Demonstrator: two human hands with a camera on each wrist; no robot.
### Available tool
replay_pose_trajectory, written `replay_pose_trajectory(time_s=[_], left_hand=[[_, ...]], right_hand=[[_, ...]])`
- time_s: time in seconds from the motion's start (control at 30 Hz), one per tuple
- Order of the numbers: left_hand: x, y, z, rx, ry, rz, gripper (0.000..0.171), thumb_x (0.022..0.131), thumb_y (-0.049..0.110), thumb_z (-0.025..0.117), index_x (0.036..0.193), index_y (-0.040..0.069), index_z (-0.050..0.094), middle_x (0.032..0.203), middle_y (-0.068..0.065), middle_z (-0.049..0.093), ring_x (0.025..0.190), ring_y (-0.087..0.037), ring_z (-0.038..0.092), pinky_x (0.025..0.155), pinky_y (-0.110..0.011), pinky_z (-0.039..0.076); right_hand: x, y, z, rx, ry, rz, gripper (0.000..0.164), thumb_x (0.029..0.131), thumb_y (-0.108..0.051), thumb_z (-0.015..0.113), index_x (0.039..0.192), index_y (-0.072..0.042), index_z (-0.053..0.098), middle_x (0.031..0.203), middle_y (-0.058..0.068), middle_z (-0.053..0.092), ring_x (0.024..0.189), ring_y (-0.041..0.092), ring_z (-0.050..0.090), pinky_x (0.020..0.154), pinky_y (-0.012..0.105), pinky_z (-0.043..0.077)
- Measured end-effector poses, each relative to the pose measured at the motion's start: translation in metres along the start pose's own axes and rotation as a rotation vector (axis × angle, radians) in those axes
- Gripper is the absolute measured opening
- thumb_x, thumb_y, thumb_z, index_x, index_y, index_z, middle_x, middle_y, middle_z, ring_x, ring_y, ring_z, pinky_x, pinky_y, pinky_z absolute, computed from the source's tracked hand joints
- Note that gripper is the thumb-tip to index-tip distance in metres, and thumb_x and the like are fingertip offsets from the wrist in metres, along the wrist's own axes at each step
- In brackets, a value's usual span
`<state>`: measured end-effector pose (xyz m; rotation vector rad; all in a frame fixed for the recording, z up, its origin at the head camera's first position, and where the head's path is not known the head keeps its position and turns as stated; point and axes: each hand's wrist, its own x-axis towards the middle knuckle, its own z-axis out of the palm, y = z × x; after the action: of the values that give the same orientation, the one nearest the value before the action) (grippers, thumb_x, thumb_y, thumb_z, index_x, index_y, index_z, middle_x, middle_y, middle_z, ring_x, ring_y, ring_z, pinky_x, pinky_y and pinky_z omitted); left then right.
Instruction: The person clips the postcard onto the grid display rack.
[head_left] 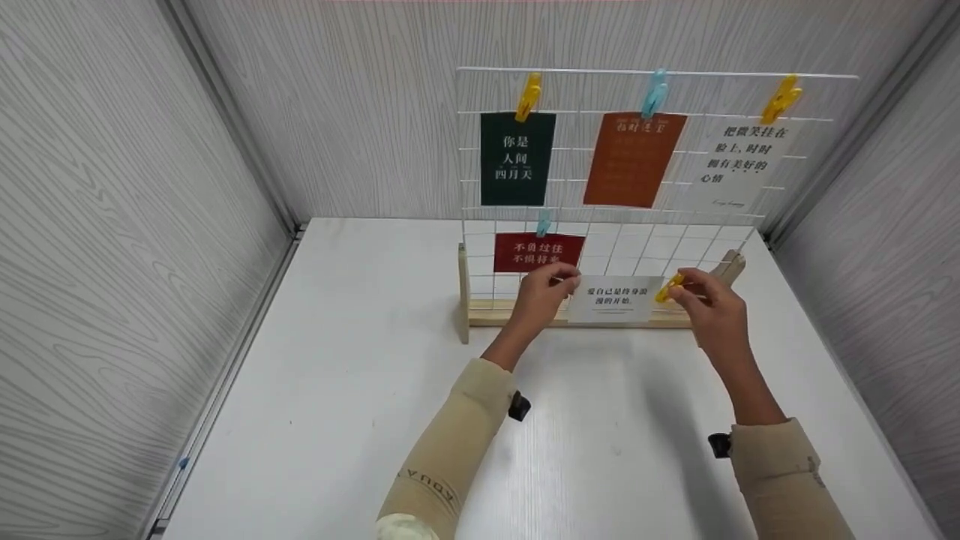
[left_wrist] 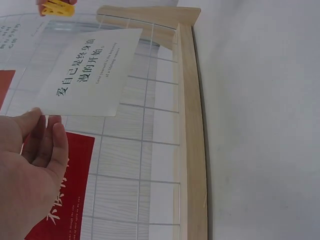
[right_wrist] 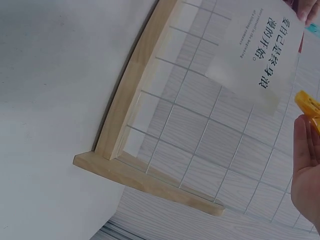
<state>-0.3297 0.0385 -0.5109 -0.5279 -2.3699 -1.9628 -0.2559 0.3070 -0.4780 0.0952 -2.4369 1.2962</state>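
Observation:
My left hand (head_left: 541,296) pinches the upper left corner of a white card (head_left: 611,300) with black Chinese lettering. In the left wrist view the white card (left_wrist: 92,75) stands in front of the wire grid, thumb and fingertips at its corner. My right hand (head_left: 716,307) holds a yellow clip (head_left: 670,288) between thumb and fingers, beside the card's right edge. The right wrist view shows the yellow clip (right_wrist: 307,105) apart from the white card (right_wrist: 260,55). A red card (head_left: 536,253), held by a light blue clip (head_left: 544,223), hangs just above my left hand.
The white wire grid (head_left: 615,244) stands in a wooden base (head_left: 495,318) on a white table (head_left: 360,322). Along its upper part hang a dark green card (head_left: 516,169), an orange card (head_left: 632,169) and another white card (head_left: 739,169), each under a clip. Wood-patterned panels surround the table.

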Motion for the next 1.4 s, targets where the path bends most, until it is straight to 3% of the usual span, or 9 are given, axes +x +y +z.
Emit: replay_pose_trajectory(time_s=[0.37,0.57,0.9,1.17,1.4], left_hand=[[0.017,0.009,0.014,-0.013,0.043,-0.011,0.017,0.101,0.019,0.062,0.114,0.011,0.071,0.099,0.004,0.068,0.092,-0.009,0.061,0.08,-0.023,0.053],[0.024,0.01,0.021,-0.016,0.05,0.008,0.014,0.1,0.016,0.063,0.11,0.012,0.071,0.097,0.003,0.068,0.09,-0.009,0.062,0.079,-0.021,0.053],[0.035,0.015,0.031,-0.01,0.077,-0.007,0.014,0.101,0.017,0.062,0.109,0.012,0.072,0.1,0.003,0.069,0.09,-0.007,0.061,0.079,-0.02,0.052],[0.041,0.02,0.038,0.014,0.117,-0.023,0.014,0.101,0.016,0.062,0.111,0.014,0.072,0.101,0.004,0.07,0.091,-0.007,0.062,0.079,-0.02,0.053],[0.043,0.024,0.042,0.062,0.141,0.01,0.014,0.101,0.015,0.062,0.11,0.012,0.073,0.102,0.003,0.071,0.091,-0.006,0.062,0.079,-0.018,0.052]], right_hand=[[0.017,-0.004,-0.004,0.015,0.0,0.014,0.04,0.098,-0.029,0.067,0.133,-0.009,0.062,0.122,0.015,0.069,0.104,-0.002,0.063,0.079,0.011,0.051],[0.028,0.001,-0.002,0.022,0.068,0.028,0.033,0.097,-0.024,0.069,0.125,-0.006,0.065,0.117,0.014,0.071,0.101,-0.002,0.063,0.081,0.009,0.049],[0.046,0.0,0.005,0.052,0.18,-0.02,0.028,0.094,-0.02,0.072,0.116,-0.002,0.07,0.112,0.012,0.072,0.1,0.003,0.067,0.085,0.012,0.052],[0.061,-0.004,0.007,0.113,0.228,-0.048,0.02,0.092,-0.014,0.075,0.105,0.0,0.075,0.106,0.015,0.074,0.094,0.004,0.068,0.082,0.013,0.053],[0.07,-0.003,0.008,0.115,0.263,-0.04,0.019,0.091,-0.014,0.074,0.104,0.001,0.075,0.105,0.014,0.074,0.094,0.003,0.068,0.083,0.014,0.052]])
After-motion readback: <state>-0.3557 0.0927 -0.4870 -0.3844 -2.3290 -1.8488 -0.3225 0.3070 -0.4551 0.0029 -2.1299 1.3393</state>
